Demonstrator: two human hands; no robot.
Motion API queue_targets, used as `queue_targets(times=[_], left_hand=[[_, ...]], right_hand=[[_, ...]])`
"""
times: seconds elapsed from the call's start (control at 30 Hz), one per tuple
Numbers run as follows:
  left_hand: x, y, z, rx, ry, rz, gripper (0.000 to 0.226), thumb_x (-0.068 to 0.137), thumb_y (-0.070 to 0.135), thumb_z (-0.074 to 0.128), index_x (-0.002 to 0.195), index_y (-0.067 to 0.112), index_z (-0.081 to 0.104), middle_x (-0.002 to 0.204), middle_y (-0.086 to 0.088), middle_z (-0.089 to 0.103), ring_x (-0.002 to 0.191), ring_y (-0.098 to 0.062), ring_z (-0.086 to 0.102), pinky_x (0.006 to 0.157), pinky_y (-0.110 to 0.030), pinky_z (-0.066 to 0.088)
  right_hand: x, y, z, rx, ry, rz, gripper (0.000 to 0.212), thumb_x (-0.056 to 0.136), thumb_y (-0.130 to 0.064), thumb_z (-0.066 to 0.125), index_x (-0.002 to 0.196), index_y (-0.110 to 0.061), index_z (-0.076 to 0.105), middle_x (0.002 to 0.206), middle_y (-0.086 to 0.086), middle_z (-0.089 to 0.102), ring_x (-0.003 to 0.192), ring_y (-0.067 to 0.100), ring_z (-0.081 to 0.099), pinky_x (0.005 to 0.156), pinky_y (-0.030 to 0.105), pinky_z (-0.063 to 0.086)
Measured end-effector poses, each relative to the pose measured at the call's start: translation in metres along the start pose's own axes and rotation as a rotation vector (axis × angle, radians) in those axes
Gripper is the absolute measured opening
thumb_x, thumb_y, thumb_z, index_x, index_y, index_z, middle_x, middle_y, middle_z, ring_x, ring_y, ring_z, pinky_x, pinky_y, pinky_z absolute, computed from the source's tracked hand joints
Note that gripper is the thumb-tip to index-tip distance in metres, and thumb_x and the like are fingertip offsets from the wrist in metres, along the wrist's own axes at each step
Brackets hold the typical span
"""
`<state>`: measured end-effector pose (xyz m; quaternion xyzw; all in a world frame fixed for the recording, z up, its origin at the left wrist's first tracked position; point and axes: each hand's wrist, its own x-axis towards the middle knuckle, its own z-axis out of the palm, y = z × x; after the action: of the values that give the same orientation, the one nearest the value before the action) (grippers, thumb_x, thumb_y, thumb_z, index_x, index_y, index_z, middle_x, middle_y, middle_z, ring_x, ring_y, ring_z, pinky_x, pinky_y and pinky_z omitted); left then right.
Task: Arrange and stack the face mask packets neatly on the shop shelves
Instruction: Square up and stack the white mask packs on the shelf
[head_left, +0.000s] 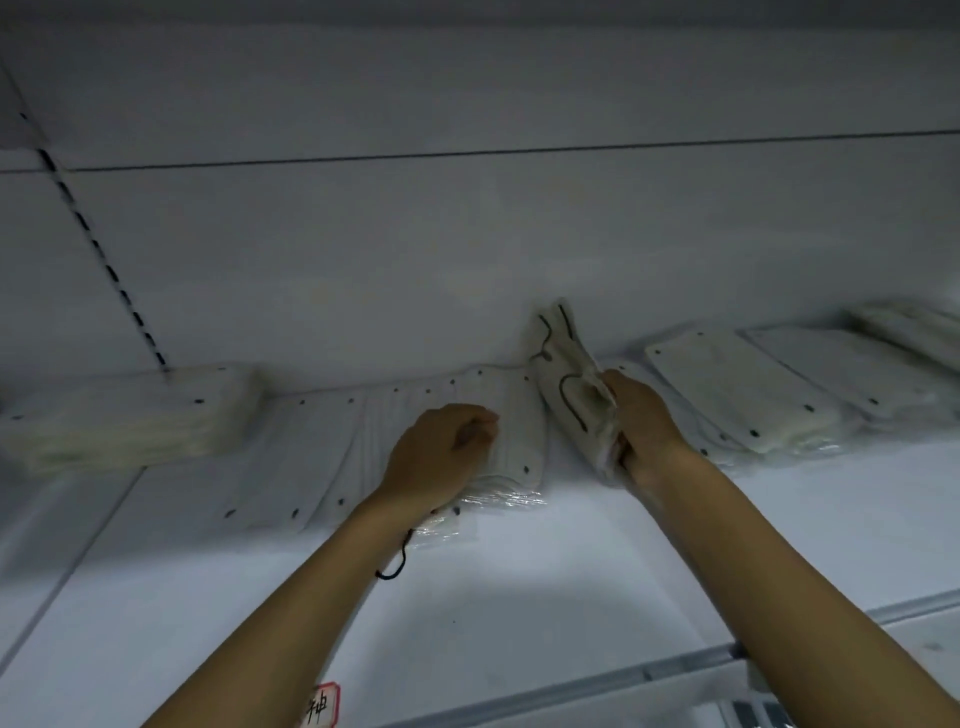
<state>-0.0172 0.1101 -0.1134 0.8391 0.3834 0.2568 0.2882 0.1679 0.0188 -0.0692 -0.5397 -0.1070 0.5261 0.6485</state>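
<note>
A view from a head camera looks down at a white shop shelf (519, 571) under dim light, with 2 bare forearms reaching in from the bottom edge.

The left hand (436, 457) lies knuckles up on a fanned row of flat white face mask packets (332, 447) spread across the middle of the shelf; its fingers curl down onto the top packet, though whether they pinch it cannot be told. A dark cord (397, 561) hangs at the left wrist.

The right hand (639, 426) grips a bundle of mask packets (569, 384), thumb and fingers clamped around its lower end. The bundle stands tilted on the shelf, its top leaning against the white back panel (467, 260), just right of the fanned row. Black ear loops show through its clear wrap.

At the far left sits a neat stack of packets (130, 415). To the right, more packets (743, 384) lie overlapping in a slanted row toward the edge of view.

At the bottom, a red-bordered label (322, 704) on the shelf front carries 1 handwritten Chinese character, which looks like "神".
</note>
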Motion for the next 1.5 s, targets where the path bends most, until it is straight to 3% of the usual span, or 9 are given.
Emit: queue_targets(times=[0.2,0.33,0.43,0.63,0.77,0.93,1.2,1.33,1.5], left_hand=[[-0.002,0.002,-0.008,-0.333,0.206,-0.04,0.031,0.09,0.045,0.041,0.099,0.029,0.066,0.097,0.019,0.068,0.092,0.011,0.06,0.08,-0.005,0.041],[-0.006,0.008,-0.013,-0.362,0.199,-0.089,0.044,0.092,0.065,0.037,0.083,0.026,0.057,0.076,0.012,0.062,0.069,0.0,0.057,0.07,-0.019,0.043],[-0.007,0.009,-0.018,-0.351,0.13,-0.093,0.019,0.089,0.046,0.06,0.096,0.03,0.064,0.077,0.012,0.07,0.066,0.002,0.065,0.06,-0.017,0.051],[-0.01,0.0,-0.015,-0.39,0.137,0.013,0.049,0.081,0.007,0.074,0.119,0.032,0.057,0.098,0.014,0.07,0.087,0.001,0.068,0.075,-0.014,0.052],[-0.014,0.012,-0.015,-0.5,0.195,0.065,0.049,0.085,0.003,0.069,0.12,0.034,0.055,0.101,0.016,0.069,0.092,-0.001,0.067,0.082,-0.02,0.054],[-0.021,0.032,-0.017,-0.717,0.164,0.106,0.047,0.081,0.01,0.071,0.116,0.034,0.049,0.111,0.01,0.066,0.101,-0.002,0.065,0.078,-0.018,0.053],[-0.037,0.054,-0.016,-0.637,0.245,0.163,0.055,0.067,0.028,0.086,0.107,0.038,0.05,0.097,0.033,0.065,0.097,0.007,0.063,0.075,-0.012,0.051],[-0.041,0.062,-0.012,-0.626,0.321,0.149,0.026,0.072,0.037,0.072,0.095,0.035,0.059,0.08,0.028,0.068,0.084,0.01,0.065,0.067,-0.01,0.05],[-0.033,0.061,-0.023,-0.702,0.372,0.167,0.049,0.072,0.031,0.081,0.11,0.033,0.051,0.096,0.026,0.065,0.095,0.012,0.062,0.076,-0.008,0.049]], right_hand=[[-0.002,0.017,0.009,-0.563,-0.031,-0.462,0.032,0.09,-0.031,0.063,0.122,-0.026,0.057,0.087,-0.013,0.065,0.085,0.009,0.061,0.075,0.023,0.045],[-0.013,0.039,0.021,-0.564,-0.382,-0.372,0.069,0.079,-0.05,0.064,0.14,-0.034,0.037,0.111,-0.018,0.06,0.105,-0.004,0.057,0.087,0.013,0.05],[-0.01,0.044,0.025,-0.508,-0.46,-0.312,0.074,0.068,-0.066,0.072,0.133,-0.038,0.048,0.123,-0.013,0.061,0.119,0.008,0.055,0.104,0.038,0.045],[0.003,0.039,0.025,-0.283,-0.188,-0.417,0.013,0.087,-0.02,0.068,0.1,-0.018,0.067,0.108,0.01,0.067,0.109,0.03,0.061,0.093,0.035,0.05],[0.016,0.032,0.015,-0.225,0.112,-0.51,0.067,0.074,-0.024,0.083,0.132,-0.017,0.05,0.127,-0.001,0.054,0.116,0.016,0.053,0.093,0.03,0.045],[-0.008,0.022,0.014,-0.138,-0.294,-0.453,0.053,0.067,-0.026,0.082,0.114,-0.01,0.065,0.109,0.005,0.072,0.103,0.025,0.069,0.087,0.043,0.055],[-0.033,0.02,0.02,-0.271,-0.322,-0.81,0.028,0.052,-0.032,0.083,0.077,-0.028,0.073,0.079,-0.011,0.074,0.079,0.008,0.072,0.064,0.022,0.056],[-0.032,0.026,0.024,-0.359,-0.416,-0.804,0.059,0.043,-0.047,0.088,0.094,-0.025,0.067,0.088,-0.01,0.075,0.089,0.009,0.071,0.073,0.022,0.056],[-0.035,0.025,0.028,-0.407,-0.426,-0.798,0.055,0.055,-0.047,0.084,0.102,-0.027,0.065,0.096,-0.014,0.073,0.098,0.008,0.069,0.08,0.022,0.054]])
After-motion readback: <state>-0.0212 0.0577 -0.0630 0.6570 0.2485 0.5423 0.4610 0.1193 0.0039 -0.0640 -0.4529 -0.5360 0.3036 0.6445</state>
